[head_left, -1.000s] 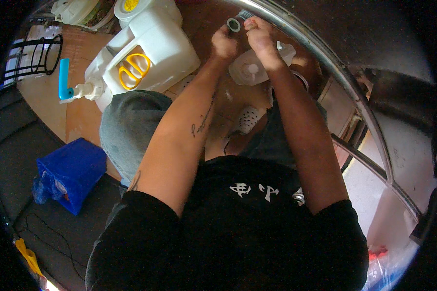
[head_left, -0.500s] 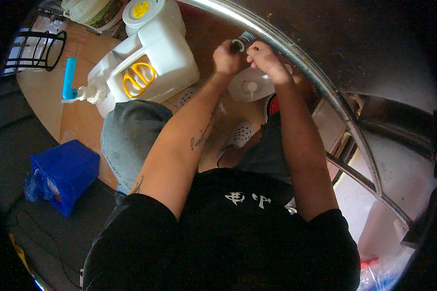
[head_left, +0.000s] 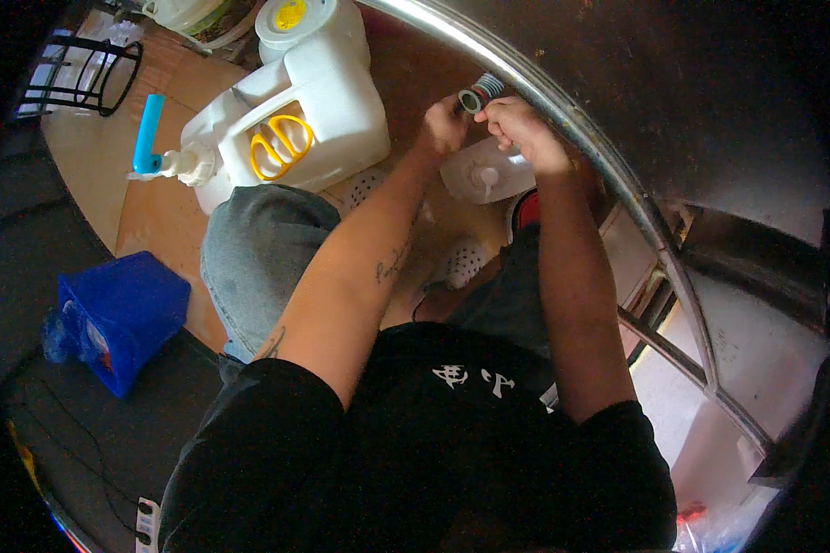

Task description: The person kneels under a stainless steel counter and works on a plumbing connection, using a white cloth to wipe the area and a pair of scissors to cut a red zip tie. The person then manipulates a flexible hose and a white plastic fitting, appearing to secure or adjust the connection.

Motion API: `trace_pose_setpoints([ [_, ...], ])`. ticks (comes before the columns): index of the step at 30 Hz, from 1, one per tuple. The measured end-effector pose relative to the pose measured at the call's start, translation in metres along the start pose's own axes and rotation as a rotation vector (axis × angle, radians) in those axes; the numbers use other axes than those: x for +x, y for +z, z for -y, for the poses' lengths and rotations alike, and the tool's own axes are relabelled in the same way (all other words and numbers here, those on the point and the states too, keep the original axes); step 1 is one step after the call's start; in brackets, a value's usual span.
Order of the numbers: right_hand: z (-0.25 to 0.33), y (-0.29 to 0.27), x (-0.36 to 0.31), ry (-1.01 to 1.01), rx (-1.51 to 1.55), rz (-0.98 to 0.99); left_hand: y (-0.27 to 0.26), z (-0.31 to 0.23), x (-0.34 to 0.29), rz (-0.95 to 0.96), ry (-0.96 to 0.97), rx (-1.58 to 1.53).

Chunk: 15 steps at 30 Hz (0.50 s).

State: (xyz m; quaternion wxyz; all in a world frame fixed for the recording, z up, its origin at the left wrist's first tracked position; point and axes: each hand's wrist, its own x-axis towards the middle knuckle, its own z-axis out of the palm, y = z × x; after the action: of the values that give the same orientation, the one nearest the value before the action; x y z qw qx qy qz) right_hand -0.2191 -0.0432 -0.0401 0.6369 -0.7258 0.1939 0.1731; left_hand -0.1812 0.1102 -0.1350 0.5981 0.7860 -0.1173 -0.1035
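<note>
A grey corrugated hose (head_left: 489,85) comes from under the metal rail, its round open end facing me. My right hand (head_left: 518,124) is closed, with its fingers curled against the hose end. Just left of the hose, my left hand (head_left: 444,127) is closed with its fingers mostly hidden; a small dark part shows at its fingertips, too unclear to name. Below both hands stands a translucent white plastic jug (head_left: 489,173) with a white cap.
A curved metal rail (head_left: 572,115) crosses above my right hand. To the left lie a large white water container (head_left: 341,115) with a blue-handled tap (head_left: 148,138), yellow-handled scissors (head_left: 281,147), a blue bin (head_left: 124,313) and a black wire rack (head_left: 92,78). A power strip (head_left: 146,525) sits lower left.
My hands have moved slightly right and down, and have spread a little apart. The hose's open end now shows more fully between them. The whole view has shifted slightly.
</note>
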Motion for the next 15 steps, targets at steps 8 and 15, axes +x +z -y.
trace_pose_setpoints([
  [8, 0.004, 0.015, 0.002, 0.004, 0.341, -0.042, 0.008, -0.009, 0.008, -0.099, 0.002, -0.088],
  [15, 0.016, 0.03, 0.011, 0.013, 0.614, -0.117, -0.002, -0.04, 0.015, -0.15, -0.124, -0.131],
])
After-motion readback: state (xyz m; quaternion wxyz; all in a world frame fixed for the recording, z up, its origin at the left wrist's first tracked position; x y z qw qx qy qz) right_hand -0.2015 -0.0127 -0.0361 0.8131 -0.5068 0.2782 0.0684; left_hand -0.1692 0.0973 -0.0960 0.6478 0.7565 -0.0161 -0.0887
